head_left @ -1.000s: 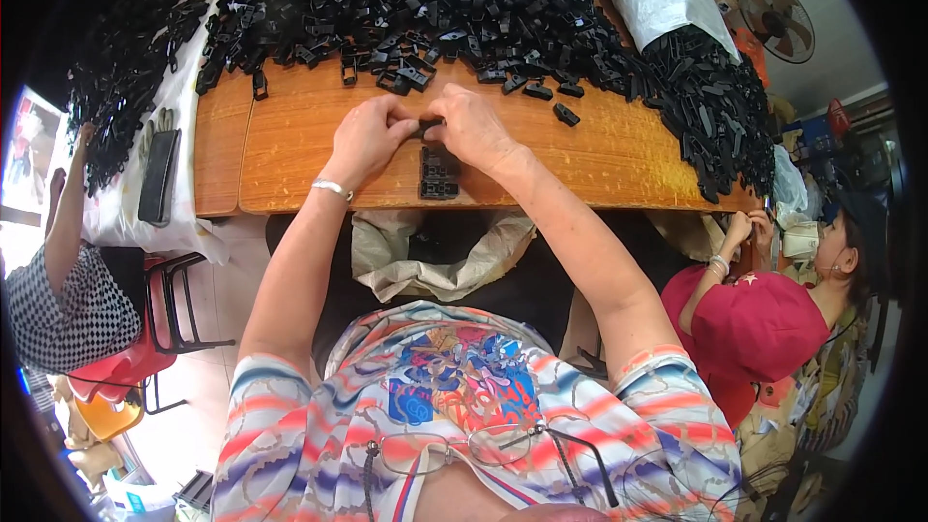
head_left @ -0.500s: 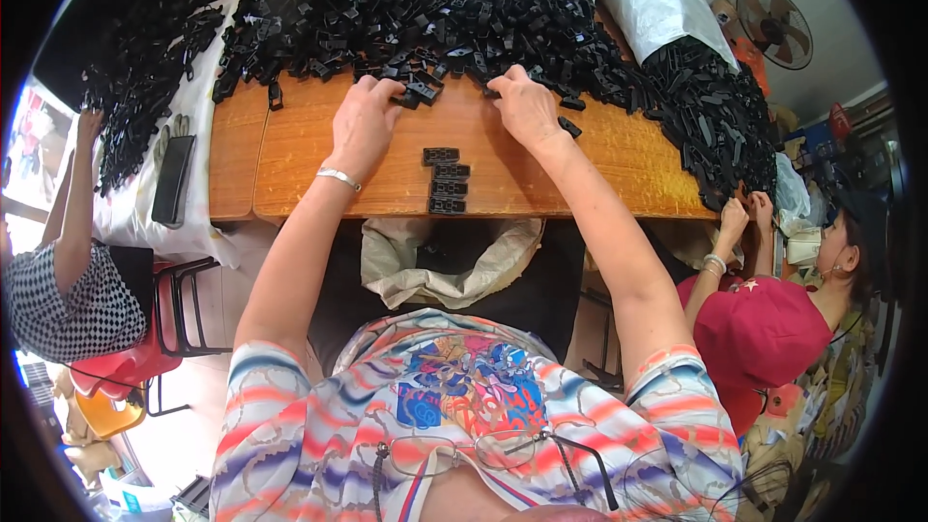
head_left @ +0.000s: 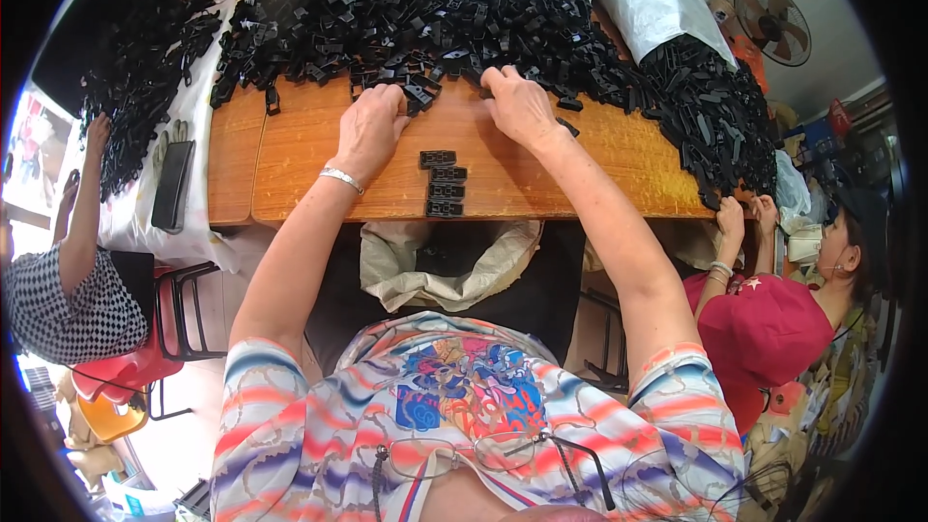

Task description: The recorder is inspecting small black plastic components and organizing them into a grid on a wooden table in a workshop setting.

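Observation:
A large heap of small black plastic parts [head_left: 416, 24] spreads over the far side of the wooden table [head_left: 319, 164]. At its near edge, my left hand [head_left: 372, 128] is closed with the fingers curled down; whatever is under its fingertips is hidden. A few loose parts lie just beside those fingertips. My right hand [head_left: 520, 108] pinches at the heap's edge, a dark plastic part partly showing beneath its fingers. Between my forearms, several black parts [head_left: 445, 191] are lined up in a short column near the table's front edge, the farthest one shifted left.
An open pale sack [head_left: 387, 275] sits below the table edge at my lap. Bags [head_left: 657, 10] spill parts at the back. A person at the right [head_left: 764, 329] and another at the left [head_left: 77, 300] handle parts. A black flat case [head_left: 171, 184] lies left; a fan [head_left: 773, 24] stands back right.
My left hand has drawn slightly away from the loose parts, its fingers curling more. My right hand has shifted a little left. The left person's hand has moved slightly right.

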A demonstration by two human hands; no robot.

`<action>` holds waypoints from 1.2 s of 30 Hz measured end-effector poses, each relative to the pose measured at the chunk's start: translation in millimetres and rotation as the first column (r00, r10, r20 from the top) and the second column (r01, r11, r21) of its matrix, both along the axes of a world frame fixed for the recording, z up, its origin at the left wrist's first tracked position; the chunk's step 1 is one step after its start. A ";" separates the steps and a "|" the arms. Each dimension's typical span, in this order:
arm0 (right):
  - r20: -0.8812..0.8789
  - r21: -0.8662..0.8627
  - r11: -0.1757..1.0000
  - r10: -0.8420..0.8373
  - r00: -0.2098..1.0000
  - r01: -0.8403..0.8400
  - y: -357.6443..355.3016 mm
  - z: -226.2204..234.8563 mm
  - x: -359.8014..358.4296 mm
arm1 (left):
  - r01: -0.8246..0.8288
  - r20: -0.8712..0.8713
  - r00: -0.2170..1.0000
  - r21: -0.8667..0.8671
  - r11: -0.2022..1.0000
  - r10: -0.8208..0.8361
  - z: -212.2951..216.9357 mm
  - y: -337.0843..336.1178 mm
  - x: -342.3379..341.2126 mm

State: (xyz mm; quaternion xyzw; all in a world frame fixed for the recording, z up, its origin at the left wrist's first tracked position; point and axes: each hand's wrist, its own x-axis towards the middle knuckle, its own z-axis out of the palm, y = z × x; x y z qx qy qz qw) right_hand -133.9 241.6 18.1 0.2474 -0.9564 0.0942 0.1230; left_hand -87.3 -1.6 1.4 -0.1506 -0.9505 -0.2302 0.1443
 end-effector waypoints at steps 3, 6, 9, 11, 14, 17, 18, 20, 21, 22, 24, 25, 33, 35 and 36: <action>0.049 -0.324 0.946 0.023 0.999 -0.006 -1.1 -0.5 11.2 | 0.038 -0.035 0.999 0.258 0.966 -0.029 -1.4 8.7 3.7; 0.337 -0.671 0.721 0.092 0.937 0.171 -15.6 -7.4 27.2 | 0.086 -0.073 0.995 0.251 0.964 -0.070 -11.4 9.6 1.4; 0.504 -0.721 0.614 0.147 0.851 0.320 -19.8 -11.9 43.7 | 0.050 -0.019 0.999 0.273 0.961 -0.046 -13.2 12.1 3.5; 0.341 -0.582 0.798 0.063 0.938 0.158 -16.1 -11.5 48.7 | 0.051 -0.002 0.999 0.280 0.959 -0.052 -11.5 14.3 6.2; 0.168 -0.456 0.890 0.067 0.983 0.017 -13.0 -15.6 48.7 | 0.053 0.013 0.998 0.294 0.954 -0.059 -11.5 14.4 9.7; 0.159 -0.438 0.897 0.014 0.987 0.058 -14.4 -17.5 49.0 | 0.071 0.003 0.997 0.281 0.957 -0.075 -11.6 14.1 12.0; 0.159 -0.437 0.897 0.014 0.987 0.058 -13.2 -19.3 48.6 | 0.088 -0.004 0.996 0.259 0.962 -0.090 -11.5 14.0 12.4; 0.059 -0.299 0.954 -0.023 0.998 0.039 -10.3 -22.4 47.4 | 0.121 -0.078 0.991 0.239 0.963 -0.105 -13.6 13.3 12.5; 0.059 -0.298 0.954 -0.022 0.998 0.039 -8.8 -23.5 46.1 | 0.154 -0.152 0.981 0.216 0.964 -0.123 -14.6 12.9 12.5; 0.091 -0.257 0.965 -0.025 0.996 0.047 -9.5 -20.5 45.7 | 0.152 -0.151 0.981 0.216 0.964 -0.121 -15.0 11.9 13.5; 0.124 -0.215 0.975 -0.026 0.992 0.052 -12.3 -15.4 45.5 | 0.155 -0.089 0.986 0.227 0.962 -0.138 -16.2 9.8 16.9; 0.137 -0.264 0.962 -0.027 0.990 0.063 -14.8 -11.9 46.5 | 0.155 -0.087 0.987 0.228 0.961 -0.138 -13.5 10.5 18.9; 0.164 -0.357 0.934 0.034 0.986 0.027 -53.4 -8.4 43.6 | 0.072 -0.077 0.995 0.241 0.968 -0.055 -12.5 1.2 16.7; 0.167 -0.356 0.934 0.039 0.985 0.024 -58.5 -7.6 41.7 | 0.049 -0.008 0.999 0.237 0.970 -0.049 -15.6 0.6 15.1; 0.169 -0.355 0.935 0.041 0.985 0.022 -60.0 -6.8 40.7 | 0.051 -0.024 0.999 0.225 0.973 -0.047 -17.3 0.5 14.6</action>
